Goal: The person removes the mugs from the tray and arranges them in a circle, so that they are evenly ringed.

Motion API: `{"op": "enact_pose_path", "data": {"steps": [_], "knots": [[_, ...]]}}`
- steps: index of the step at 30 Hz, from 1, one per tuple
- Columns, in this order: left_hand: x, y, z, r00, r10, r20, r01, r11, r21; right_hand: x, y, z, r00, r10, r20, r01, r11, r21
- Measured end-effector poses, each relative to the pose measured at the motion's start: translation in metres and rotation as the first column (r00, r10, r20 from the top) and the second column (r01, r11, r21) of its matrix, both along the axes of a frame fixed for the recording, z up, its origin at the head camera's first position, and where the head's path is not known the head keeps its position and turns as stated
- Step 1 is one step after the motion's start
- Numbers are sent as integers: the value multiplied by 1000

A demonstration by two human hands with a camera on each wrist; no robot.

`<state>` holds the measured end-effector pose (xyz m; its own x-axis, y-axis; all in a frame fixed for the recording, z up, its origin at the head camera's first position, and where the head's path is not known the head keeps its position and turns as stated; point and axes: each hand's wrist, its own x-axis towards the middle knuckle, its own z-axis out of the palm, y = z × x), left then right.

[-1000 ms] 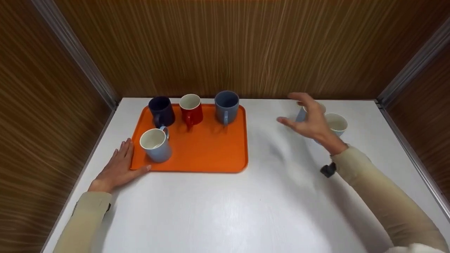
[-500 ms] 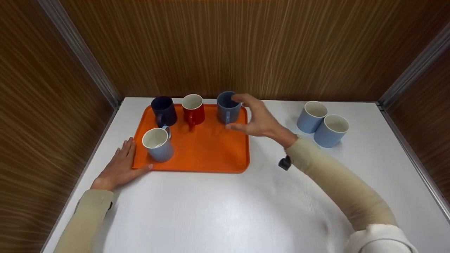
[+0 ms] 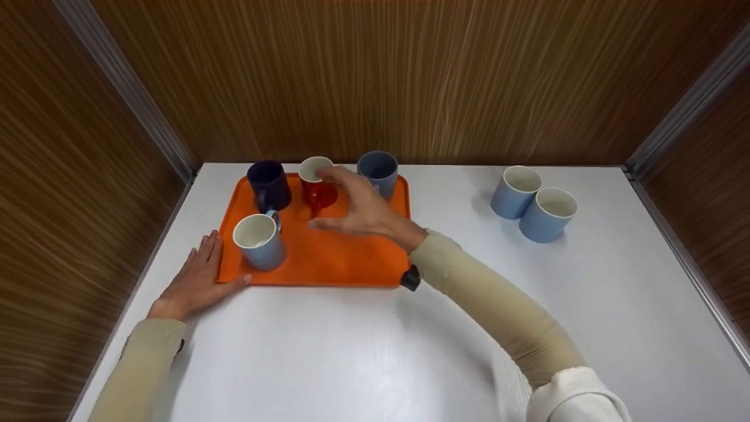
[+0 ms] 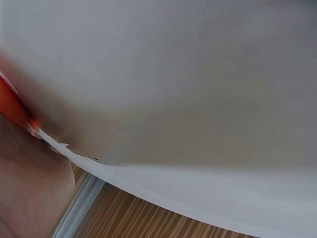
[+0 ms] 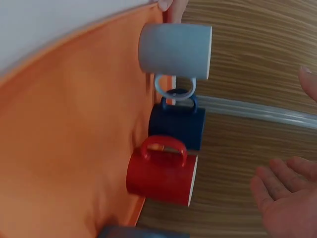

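My left hand (image 3: 196, 280) rests at the left edge of an orange tray (image 3: 345, 258), fingers straight, thumb at its front left corner. Over the tray hovers my right hand (image 3: 366, 205), thumb and fingers spread with nothing between them. In the right wrist view its fingers (image 5: 280, 181) stand apart from the mugs. Nearest to it are a red mug (image 3: 322, 196) and a grey-blue mug (image 3: 381, 176), partly hidden behind the hand. A dark navy mug (image 3: 269, 187) stands at the tray's back left. In front of that is a light blue mug (image 3: 263, 246), handle turned toward the back.
Two light blue mugs, one behind (image 3: 512, 196) and one in front (image 3: 545, 220), stand side by side on the white table (image 3: 328, 351) to the right. A wood-grain wall (image 3: 410, 82) closes off the back, with side walls at left and right.
My right hand has swept left from beside the two light blue mugs, past the grey-blue mug, to over the tray near the red mug. The left hand and the mugs stay put.
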<state>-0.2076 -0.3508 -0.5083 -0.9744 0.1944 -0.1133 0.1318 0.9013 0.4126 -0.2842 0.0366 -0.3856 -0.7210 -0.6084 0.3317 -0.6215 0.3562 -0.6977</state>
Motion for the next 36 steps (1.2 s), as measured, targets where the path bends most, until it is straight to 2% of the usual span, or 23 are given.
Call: {"op": "enact_pose_path", "data": {"steps": [6,10,13,18,25,30,36], "knots": [[-1,1,4,1000,3,14,-3,1000,-4,7,-34,-10,999,2,44,-3,1000,23],[0,-2,4,1000,3,5,-3,1000,-10,6,-59,-28,998,11,68,-13,999,38],[0,-2,3,1000,-2,-6,2,1000,-9,6,-71,-42,993,-15,119,11,999,38],[-2,-1,2,1000,-7,-11,7,1000,-5,6,-86,-63,974,-55,219,60,998,-16],[-2,0,0,1000,-8,-16,8,1000,1,15,-112,-89,956,-49,290,77,994,-84],[-2,0,-1,1000,0,-11,0,1000,-3,18,-125,-100,947,-87,310,122,988,-94],[-3,2,1,1000,8,-5,-8,1000,-4,13,-129,-110,945,-75,318,132,978,-161]]}}
